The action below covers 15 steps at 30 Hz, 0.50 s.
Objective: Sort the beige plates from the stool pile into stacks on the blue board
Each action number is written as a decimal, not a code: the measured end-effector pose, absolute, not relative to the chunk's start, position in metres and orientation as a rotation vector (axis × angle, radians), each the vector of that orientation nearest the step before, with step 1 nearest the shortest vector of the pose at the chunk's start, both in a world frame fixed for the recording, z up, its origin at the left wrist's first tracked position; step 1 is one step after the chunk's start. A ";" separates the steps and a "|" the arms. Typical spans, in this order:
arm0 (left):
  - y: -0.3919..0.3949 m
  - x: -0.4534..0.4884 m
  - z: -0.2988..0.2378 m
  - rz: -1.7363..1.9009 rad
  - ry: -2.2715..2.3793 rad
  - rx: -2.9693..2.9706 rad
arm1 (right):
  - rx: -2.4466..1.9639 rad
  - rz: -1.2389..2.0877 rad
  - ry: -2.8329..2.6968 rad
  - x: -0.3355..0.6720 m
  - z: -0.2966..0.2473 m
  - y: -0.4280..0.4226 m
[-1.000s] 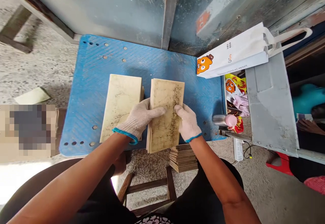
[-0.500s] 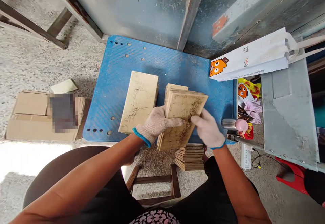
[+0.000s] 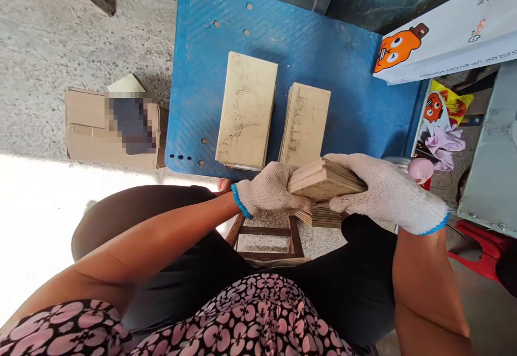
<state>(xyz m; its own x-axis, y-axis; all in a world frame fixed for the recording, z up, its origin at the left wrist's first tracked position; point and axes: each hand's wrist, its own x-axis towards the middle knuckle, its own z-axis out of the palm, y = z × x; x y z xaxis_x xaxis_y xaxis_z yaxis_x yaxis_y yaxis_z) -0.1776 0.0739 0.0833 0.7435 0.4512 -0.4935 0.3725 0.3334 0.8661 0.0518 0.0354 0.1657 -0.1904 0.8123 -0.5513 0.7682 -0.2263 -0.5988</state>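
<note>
Both my hands wear white knit gloves with blue cuffs. My left hand [image 3: 270, 190] and my right hand [image 3: 388, 192] grip a thin stack of beige boards [image 3: 323, 179], held edge-on just in front of the blue table [image 3: 323, 54]. Two flat stacks of the same beige boards lie on the table: a left stack [image 3: 247, 111] and a right stack [image 3: 306, 123]. Below my hands another pile of brown boards [image 3: 321, 217] rests on a wooden stool [image 3: 266, 235].
A white paper bag with an orange cartoon figure [image 3: 448, 33] lies at the table's right edge. Snack packets and pink cloth [image 3: 442, 124] and a pink-capped bottle [image 3: 420, 169] sit beside it. A cardboard box [image 3: 113, 127] lies on the concrete floor at left.
I lifted part of the right stack off the table and drew it toward my body, tilting it edge-on. The camera view dropped down and closer.
</note>
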 end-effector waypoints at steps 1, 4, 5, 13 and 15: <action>0.073 -0.180 0.083 0.035 0.775 1.297 | -1.996 1.413 -1.995 0.048 0.166 0.034; 0.068 -0.186 0.078 -0.009 0.737 1.336 | -2.059 1.394 -2.127 0.036 0.165 0.028; 0.067 -0.188 0.075 -0.024 0.722 1.343 | -2.074 1.371 -2.148 0.034 0.164 0.024; 0.084 -0.189 0.065 -0.149 0.451 1.598 | -2.145 1.107 -2.153 0.011 0.152 -0.016; 0.097 -0.189 0.074 -0.280 0.380 1.748 | -2.229 1.062 -2.129 0.000 0.144 -0.023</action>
